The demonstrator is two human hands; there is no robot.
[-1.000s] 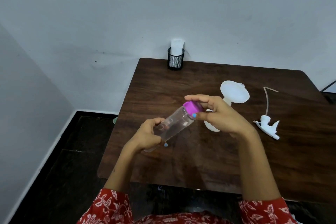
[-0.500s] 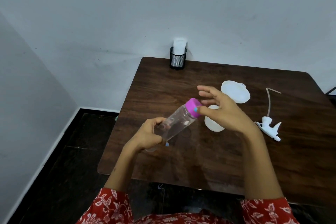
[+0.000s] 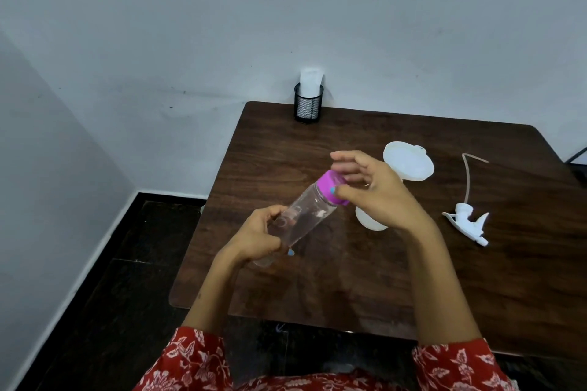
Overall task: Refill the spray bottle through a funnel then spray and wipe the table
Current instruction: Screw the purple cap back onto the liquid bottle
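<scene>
My left hand (image 3: 259, 236) grips the lower part of a clear plastic bottle (image 3: 306, 214), held tilted above the dark wooden table (image 3: 317, 143). The bottle's purple cap (image 3: 332, 187) points up and to the right. My right hand (image 3: 378, 192) has thumb and fingertips on the cap, the other fingers spread. Behind that hand a white funnel (image 3: 409, 162) sits in a white spray bottle (image 3: 370, 220), mostly hidden. The white spray head (image 3: 467, 220) with its thin tube lies on the table to the right.
A black mesh holder (image 3: 308, 101) with a white roll of paper stands at the table's far left corner against the wall. Dark floor lies to the left of the table edge. A dark cable shows at the far right.
My right hand loosened from a full grip on the purple cap, spread its fingers, then came back with thumb and fingertips on it. The bottle stays tilted in my left hand.
</scene>
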